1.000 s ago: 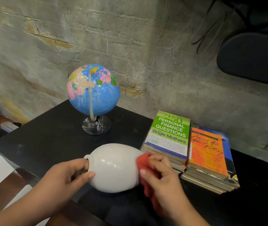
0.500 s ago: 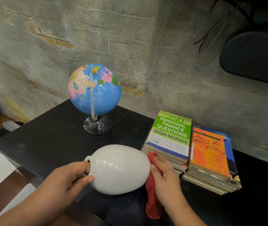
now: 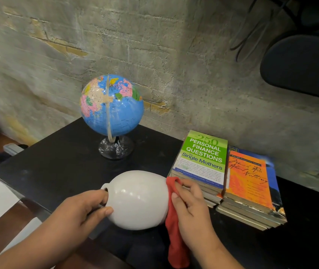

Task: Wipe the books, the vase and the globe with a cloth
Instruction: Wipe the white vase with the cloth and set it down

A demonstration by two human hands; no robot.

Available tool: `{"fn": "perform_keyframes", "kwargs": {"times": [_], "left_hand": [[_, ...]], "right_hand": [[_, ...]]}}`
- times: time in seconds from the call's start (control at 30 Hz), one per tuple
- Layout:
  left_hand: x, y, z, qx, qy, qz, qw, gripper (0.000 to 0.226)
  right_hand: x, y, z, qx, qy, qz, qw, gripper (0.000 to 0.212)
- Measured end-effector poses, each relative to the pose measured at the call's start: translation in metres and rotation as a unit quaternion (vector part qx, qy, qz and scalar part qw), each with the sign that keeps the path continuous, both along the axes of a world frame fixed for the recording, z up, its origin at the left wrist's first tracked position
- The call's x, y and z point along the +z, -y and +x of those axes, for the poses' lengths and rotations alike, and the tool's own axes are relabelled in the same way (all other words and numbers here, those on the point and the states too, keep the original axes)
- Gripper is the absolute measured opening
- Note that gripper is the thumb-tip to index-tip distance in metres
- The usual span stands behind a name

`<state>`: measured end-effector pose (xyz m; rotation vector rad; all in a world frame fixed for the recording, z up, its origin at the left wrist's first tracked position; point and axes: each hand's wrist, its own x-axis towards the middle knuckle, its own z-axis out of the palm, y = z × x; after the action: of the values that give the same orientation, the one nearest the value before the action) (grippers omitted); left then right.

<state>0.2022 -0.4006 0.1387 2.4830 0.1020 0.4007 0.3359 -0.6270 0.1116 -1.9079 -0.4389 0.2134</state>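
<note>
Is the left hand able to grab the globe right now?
Probably not yet: the left hand grips the vase by its neck. Nothing stands between it and the globe, so letting go would free the way.

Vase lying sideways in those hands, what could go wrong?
The shiny vase is gripped at its neck by the left hand, near the front edge of the table; it might slip and drop. The right hand presses the red cloth against its base right beside the books, so a hard rub could knock the stack.
</note>
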Motion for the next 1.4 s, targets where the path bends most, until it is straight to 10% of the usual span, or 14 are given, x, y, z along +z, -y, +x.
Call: {"fn": "perform_keyframes", "kwargs": {"times": [0.7, 0.83, 1.07, 1.4], "left_hand": [[0.012, 0.012, 0.012, -0.023, 0.004, 0.059, 0.998, 0.032], [0.014, 0.014, 0.014, -0.019, 0.008, 0.056, 0.998, 0.040], [0.019, 0.022, 0.025, -0.028, 0.013, 0.080, 0.996, 0.036], [0.017, 0.024, 0.031, 0.000, 0.026, 0.074, 0.997, 0.039]], "right_hand": [[0.038, -0.017, -0.017, 0.112, 0.241, -0.119, 0.957, 0.049], [0.024, -0.011, -0.001, 0.015, 0.172, -0.090, 0.981, 0.045], [0.055, -0.021, -0.020, 0.146, 0.387, -0.145, 0.899, 0.036], [0.061, -0.021, -0.015, 0.173, 0.395, -0.108, 0.896, 0.030]]}}
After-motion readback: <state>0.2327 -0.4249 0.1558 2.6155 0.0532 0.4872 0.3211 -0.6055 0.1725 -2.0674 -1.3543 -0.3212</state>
